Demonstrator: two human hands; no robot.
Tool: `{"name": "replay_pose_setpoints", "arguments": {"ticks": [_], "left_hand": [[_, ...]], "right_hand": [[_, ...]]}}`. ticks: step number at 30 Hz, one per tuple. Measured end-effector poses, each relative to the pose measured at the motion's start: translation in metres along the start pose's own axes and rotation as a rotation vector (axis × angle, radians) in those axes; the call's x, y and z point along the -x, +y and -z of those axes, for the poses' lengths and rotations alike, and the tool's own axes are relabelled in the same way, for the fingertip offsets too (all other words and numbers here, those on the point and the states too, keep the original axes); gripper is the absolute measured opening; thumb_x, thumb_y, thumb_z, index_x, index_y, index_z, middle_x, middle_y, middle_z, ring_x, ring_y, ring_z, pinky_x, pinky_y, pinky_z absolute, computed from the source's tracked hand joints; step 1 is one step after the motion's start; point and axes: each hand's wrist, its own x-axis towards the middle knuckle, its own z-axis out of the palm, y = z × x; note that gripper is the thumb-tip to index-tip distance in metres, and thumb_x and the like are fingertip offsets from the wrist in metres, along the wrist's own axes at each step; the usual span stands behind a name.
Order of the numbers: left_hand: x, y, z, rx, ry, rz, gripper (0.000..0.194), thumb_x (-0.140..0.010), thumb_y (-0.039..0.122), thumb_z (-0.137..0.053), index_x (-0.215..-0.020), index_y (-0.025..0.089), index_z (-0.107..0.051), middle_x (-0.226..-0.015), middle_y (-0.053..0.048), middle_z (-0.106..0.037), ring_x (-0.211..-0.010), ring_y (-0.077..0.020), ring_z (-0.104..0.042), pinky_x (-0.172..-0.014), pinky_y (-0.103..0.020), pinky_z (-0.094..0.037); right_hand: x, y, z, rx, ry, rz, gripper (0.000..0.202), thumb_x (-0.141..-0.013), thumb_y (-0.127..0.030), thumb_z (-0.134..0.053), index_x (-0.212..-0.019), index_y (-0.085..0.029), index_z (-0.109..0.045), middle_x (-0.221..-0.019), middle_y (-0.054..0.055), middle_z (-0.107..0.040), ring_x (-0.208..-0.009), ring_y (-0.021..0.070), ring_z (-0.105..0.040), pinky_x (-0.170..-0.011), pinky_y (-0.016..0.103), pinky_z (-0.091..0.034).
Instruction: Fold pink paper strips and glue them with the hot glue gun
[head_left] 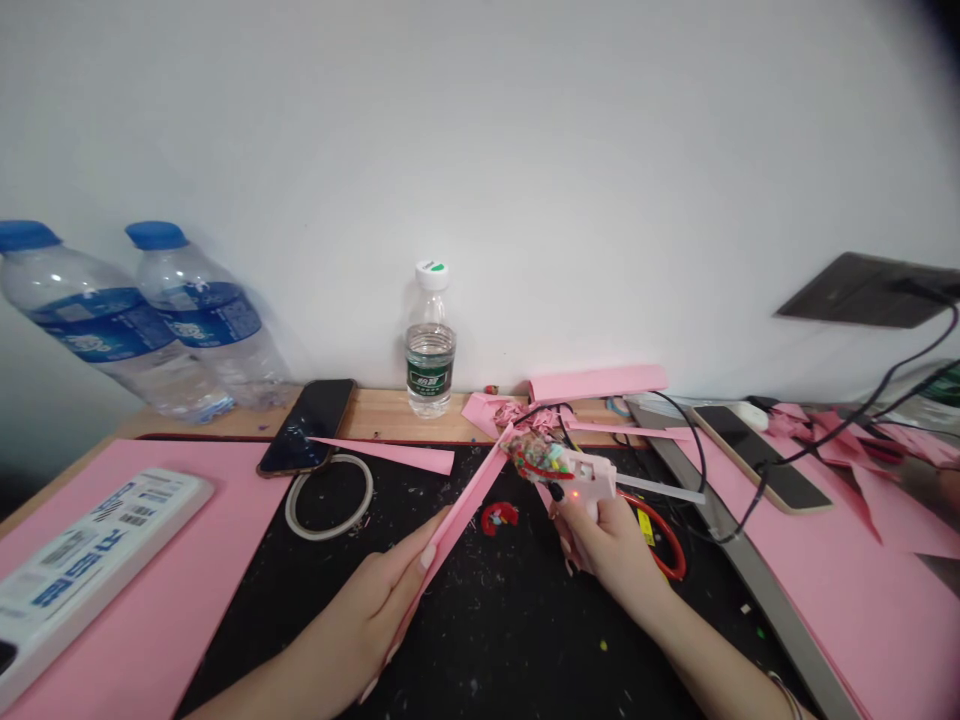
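Observation:
A folded strip of pink paper (pixel 466 500) stands tilted in my left hand (pixel 375 605), its fingers closed along the lower part. My right hand (pixel 611 550) is wrapped round a pale glue gun (pixel 596 480) with a small lit red light. Multicoloured lumps coat the gun's front end, which is close to the paper's upper edge; whether they touch I cannot tell. A white glue stick (pixel 660 488) sticks out of the gun's back. Between my hands a small red piece (pixel 499 518) lies on the black mat (pixel 480 640).
A tape ring (pixel 328 497), a dark phone (pixel 309 425) and a white box (pixel 97 570) lie left. A small water bottle (pixel 430 345) stands by the wall, two large bottles (pixel 214 320) lean left. Black cables (pixel 817 440), another phone (pixel 761 455) and pink sheets (pixel 847 600) are right.

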Motion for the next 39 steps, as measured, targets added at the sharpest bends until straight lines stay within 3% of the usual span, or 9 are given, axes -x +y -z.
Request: {"name": "replay_pose_setpoints", "arguments": {"ticks": [6, 12, 17, 24, 30, 36, 39], "left_hand": [[-0.0005, 0.004, 0.0007, -0.057, -0.001, 0.026, 0.059, -0.093, 0.051, -0.036, -0.144, 0.022, -0.034, -0.062, 0.001, -0.062, -0.045, -0.0125, -0.049, -0.042, -0.021, -0.041], [-0.001, 0.0017, 0.0013, -0.055, -0.028, 0.05, 0.063, -0.092, 0.054, -0.034, -0.146, 0.021, -0.029, -0.049, 0.003, -0.054, -0.04, -0.0129, -0.044, -0.035, -0.02, -0.033], [-0.001, 0.0002, 0.0017, -0.043, -0.024, 0.042, 0.062, -0.092, 0.055, -0.035, -0.145, 0.021, -0.031, -0.054, 0.002, -0.056, -0.041, -0.0118, -0.042, -0.035, -0.019, -0.032], [-0.0013, -0.0001, -0.0004, -0.101, 0.008, 0.042, 0.064, -0.092, 0.056, -0.033, -0.144, 0.02, -0.032, -0.048, 0.004, -0.049, -0.04, -0.0124, -0.038, -0.039, -0.021, -0.033], [-0.0016, -0.0026, 0.0002, -0.065, -0.03, 0.076, 0.065, -0.092, 0.056, -0.033, -0.146, 0.02, -0.027, -0.045, 0.008, -0.041, -0.037, -0.0098, -0.028, -0.035, -0.019, -0.023], [-0.001, -0.0011, 0.0003, -0.081, 0.009, 0.009, 0.059, -0.093, 0.052, -0.033, -0.144, 0.021, -0.034, -0.056, 0.002, -0.057, -0.047, -0.0123, -0.043, -0.043, -0.02, -0.036], [0.0002, 0.0008, 0.0001, -0.058, 0.003, 0.024, 0.059, -0.094, 0.052, -0.032, -0.143, 0.02, -0.035, -0.051, 0.003, -0.055, -0.044, -0.0137, -0.044, -0.043, -0.022, -0.037]], "right_hand": [[0.0002, -0.0014, 0.0009, 0.017, 0.005, -0.007, 0.04, -0.084, -0.042, -0.049, -0.051, -0.019, -0.05, -0.037, -0.002, -0.046, -0.032, 0.0102, -0.042, -0.033, 0.022, -0.032], [-0.0014, -0.0011, 0.0015, 0.022, 0.013, 0.002, 0.038, -0.084, -0.044, -0.049, -0.056, -0.018, -0.054, -0.038, -0.002, -0.048, -0.032, 0.0104, -0.043, -0.033, 0.021, -0.032], [-0.0006, -0.0023, 0.0021, 0.047, 0.019, 0.012, 0.039, -0.084, -0.044, -0.049, -0.054, -0.018, -0.054, -0.037, -0.002, -0.049, -0.032, 0.0101, -0.043, -0.033, 0.021, -0.03], [0.0004, -0.007, 0.0031, 0.071, 0.02, 0.017, 0.045, -0.084, -0.045, -0.048, -0.048, -0.019, -0.05, -0.037, -0.001, -0.049, -0.033, 0.0108, -0.046, -0.035, 0.021, -0.033], [-0.0002, -0.0085, 0.0035, 0.071, 0.022, 0.016, 0.046, -0.084, -0.048, -0.047, -0.049, -0.019, -0.049, -0.037, -0.001, -0.049, -0.033, 0.011, -0.045, -0.034, 0.021, -0.032], [-0.0009, -0.0077, 0.0034, 0.066, 0.023, -0.004, 0.048, -0.084, -0.052, -0.048, -0.05, -0.018, -0.051, -0.037, 0.0, -0.049, -0.033, 0.0113, -0.046, -0.035, 0.021, -0.033], [-0.001, -0.0054, 0.0038, 0.053, 0.021, -0.004, 0.051, -0.084, -0.055, -0.047, -0.05, -0.017, -0.052, -0.037, 0.0, -0.049, -0.034, 0.0111, -0.046, -0.036, 0.022, -0.035]]}}
